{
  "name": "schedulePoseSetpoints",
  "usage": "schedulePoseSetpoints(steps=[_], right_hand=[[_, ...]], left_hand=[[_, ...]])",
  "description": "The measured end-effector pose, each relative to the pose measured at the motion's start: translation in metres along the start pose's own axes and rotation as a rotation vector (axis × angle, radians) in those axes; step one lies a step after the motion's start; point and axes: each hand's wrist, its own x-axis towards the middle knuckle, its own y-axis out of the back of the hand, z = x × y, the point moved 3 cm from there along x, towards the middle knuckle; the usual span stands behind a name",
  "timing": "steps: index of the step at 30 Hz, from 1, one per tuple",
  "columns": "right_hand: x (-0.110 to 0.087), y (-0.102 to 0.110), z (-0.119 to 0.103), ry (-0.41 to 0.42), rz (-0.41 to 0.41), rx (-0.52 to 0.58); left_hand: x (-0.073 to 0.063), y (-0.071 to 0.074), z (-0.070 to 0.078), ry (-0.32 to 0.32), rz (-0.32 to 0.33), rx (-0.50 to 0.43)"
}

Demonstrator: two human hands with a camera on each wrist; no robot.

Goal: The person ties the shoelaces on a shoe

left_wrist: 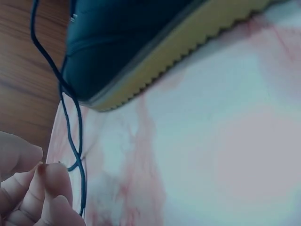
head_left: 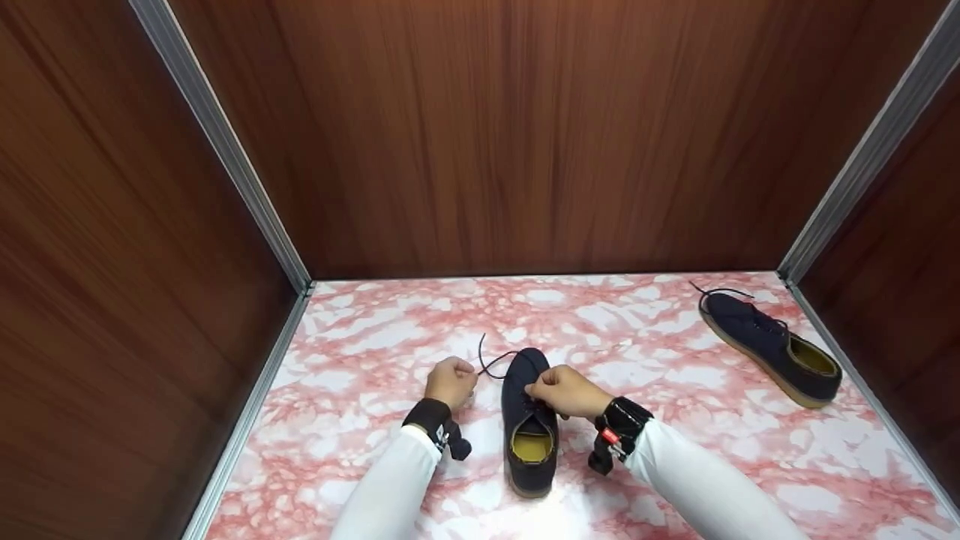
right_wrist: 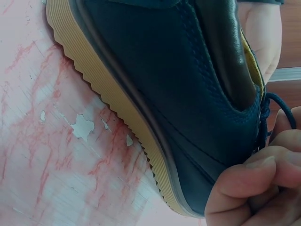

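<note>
A dark navy shoe [head_left: 517,390] with a tan ridged sole [right_wrist: 108,94] stands on the marbled surface, toe pointing away from me and its yellow-lined opening toward me. On its left, my left hand [head_left: 452,382] pinches a dark shoelace [left_wrist: 77,122] between thumb and fingertip, off to the side of the toe. The lace runs from the shoe's front in a loose crossing loop. Over the lacing my right hand [head_left: 566,391] has its fingers curled, pinching the lace by the eyelets; in the right wrist view a lace loop [right_wrist: 282,104] passes behind these fingers, which hide the exact grip.
A second navy shoe [head_left: 772,349] lies at the far right, its lace [head_left: 724,290] trailing past the toe. Brown wood-grain panels [head_left: 525,135] with grey metal edging [head_left: 225,127] enclose the red-and-white marbled surface [head_left: 360,337] at the back and both sides.
</note>
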Motion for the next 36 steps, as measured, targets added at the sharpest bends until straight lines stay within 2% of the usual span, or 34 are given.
schedulePoseSetpoints(steps=[4, 9, 17, 25, 32, 36], right_hand=[[0.001, -0.001, 0.001, 0.000, -0.007, -0.009], [0.001, -0.001, 0.003, -0.002, -0.008, -0.019], [0.002, -0.001, 0.001, 0.016, 0.009, -0.046], [0.003, 0.000, 0.000, 0.031, 0.021, -0.042], [0.003, 0.001, 0.002, 0.030, 0.029, -0.007], [0.003, 0.004, 0.001, 0.021, 0.038, 0.017]], left_hand=[[0.002, -0.005, 0.000, -0.070, 0.006, 0.052], [0.003, -0.014, 0.001, -0.134, -0.013, 0.058], [0.002, -0.022, 0.000, -0.104, -0.048, 0.031], [0.001, -0.025, 0.001, -0.197, 0.034, 0.131], [-0.002, -0.026, 0.003, -0.140, 0.020, 0.193], [-0.003, -0.027, 0.005, -0.152, 0.018, 0.201]])
